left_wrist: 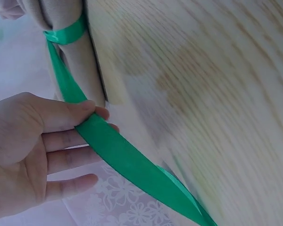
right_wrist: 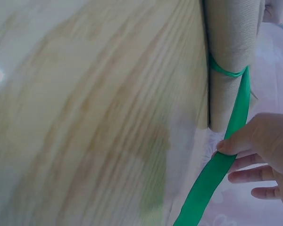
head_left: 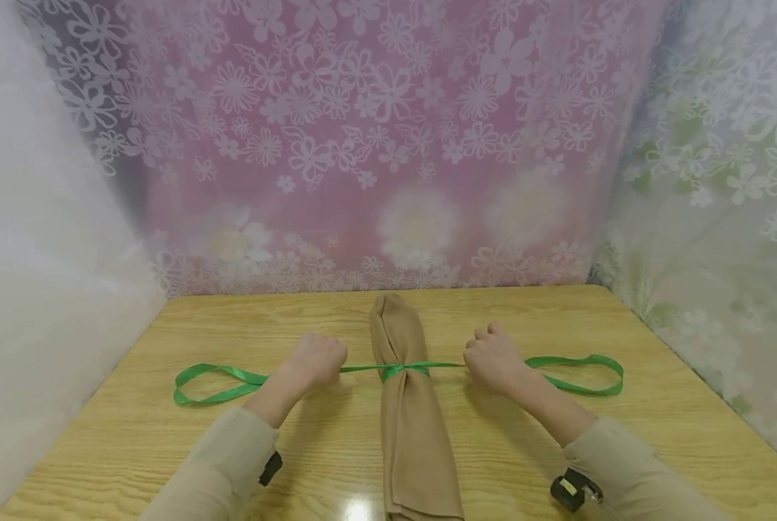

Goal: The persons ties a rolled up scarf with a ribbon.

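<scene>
A rolled brown cloth (head_left: 417, 441) lies lengthwise on the table, cinched at its upper part by a green ribbon (head_left: 606, 359). The ribbon crosses itself on top of the roll, and its two ends run out sideways, taut between the roll and the hands. My left hand (head_left: 317, 358) pinches one end between thumb and forefinger, left of the roll. On the other side my right hand (head_left: 495, 359) pinches the opposite end the same way. Beyond each hand the ribbon trails in a loose loop on the table. Both wrist views show the thumbs pressed on the ribbon (left_wrist: 118, 150).
The wood-grain table (head_left: 128, 441) ends at a back edge against a pink flowered curtain (head_left: 362, 166). Pale sheets hang at the left (head_left: 56, 253) and right, the right-hand sheet (head_left: 720, 253) patterned with flowers. A small black device sits at each sleeve cuff.
</scene>
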A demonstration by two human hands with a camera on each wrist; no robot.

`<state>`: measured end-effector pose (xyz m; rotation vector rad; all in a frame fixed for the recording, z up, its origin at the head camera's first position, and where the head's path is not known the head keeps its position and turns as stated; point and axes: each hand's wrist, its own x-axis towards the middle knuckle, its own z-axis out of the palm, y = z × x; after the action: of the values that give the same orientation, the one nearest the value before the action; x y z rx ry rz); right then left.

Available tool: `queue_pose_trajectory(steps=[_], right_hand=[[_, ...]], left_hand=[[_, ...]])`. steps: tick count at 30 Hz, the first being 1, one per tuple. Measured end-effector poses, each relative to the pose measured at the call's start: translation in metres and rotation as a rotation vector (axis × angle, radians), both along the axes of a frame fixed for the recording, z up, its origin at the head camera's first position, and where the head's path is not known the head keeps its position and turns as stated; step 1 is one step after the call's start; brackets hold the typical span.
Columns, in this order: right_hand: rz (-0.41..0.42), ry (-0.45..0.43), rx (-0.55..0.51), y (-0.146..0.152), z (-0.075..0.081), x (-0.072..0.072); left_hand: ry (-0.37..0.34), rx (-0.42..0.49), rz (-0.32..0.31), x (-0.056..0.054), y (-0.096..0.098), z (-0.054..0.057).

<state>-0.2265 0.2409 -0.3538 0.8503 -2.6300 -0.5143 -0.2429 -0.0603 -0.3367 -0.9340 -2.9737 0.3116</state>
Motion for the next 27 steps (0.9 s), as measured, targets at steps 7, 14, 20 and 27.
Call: queue_pose_trajectory(steps=[7,14,20,27], right_hand=[[-0.075,-0.071,-0.022,-0.002,0.004,-0.002],[-0.149,-0.146,0.015,-0.003,-0.002,-0.002],[-0.159,-0.223,-0.071,-0.001,-0.003,0.002],[-0.170,-0.326,-0.253,0.014,0.000,0.006]], left_hand=[[-0.001,0.028,0.022,-0.005,0.001,-0.002],[-0.020,0.099,0.017,-0.003,0.000,-0.014],[-0.116,0.145,0.075,0.000,-0.003,-0.017],[-0.180,0.264,0.101,-0.003,-0.014,-0.017]])
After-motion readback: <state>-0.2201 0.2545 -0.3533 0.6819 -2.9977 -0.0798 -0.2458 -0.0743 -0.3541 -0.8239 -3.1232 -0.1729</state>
